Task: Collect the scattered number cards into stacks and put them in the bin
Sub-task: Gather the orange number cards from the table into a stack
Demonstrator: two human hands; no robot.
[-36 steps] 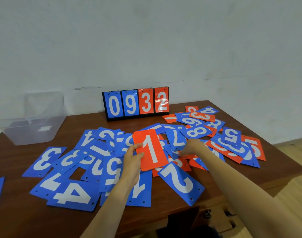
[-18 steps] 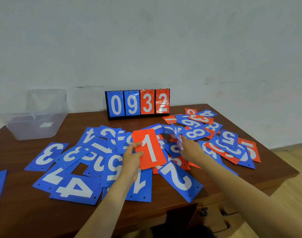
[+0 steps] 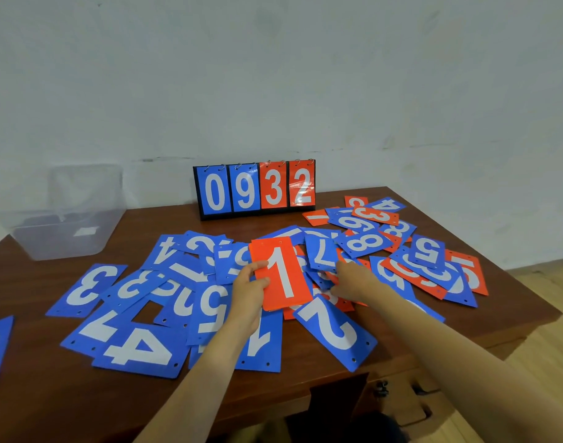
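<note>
Pale plastered wall [image 3: 273, 75] backs a brown wooden table [image 3: 50, 404]. Blue and orange number cards [image 3: 139, 350] lie scattered and overlapping across the tabletop, to both sides of the hands and beneath them. Beyond the hands, a flip scoreboard [image 3: 254, 190] stands upright reading 0932. Far to the left of the left hand, a clear plastic bin [image 3: 66, 219] sits at the table's back corner. Left hand [image 3: 246, 295] pinches an orange 1 card [image 3: 281, 273] by its left edge, raised off the pile. Right hand [image 3: 353, 281] grips a blue 7 card [image 3: 323, 254], just right of the orange one.
</note>
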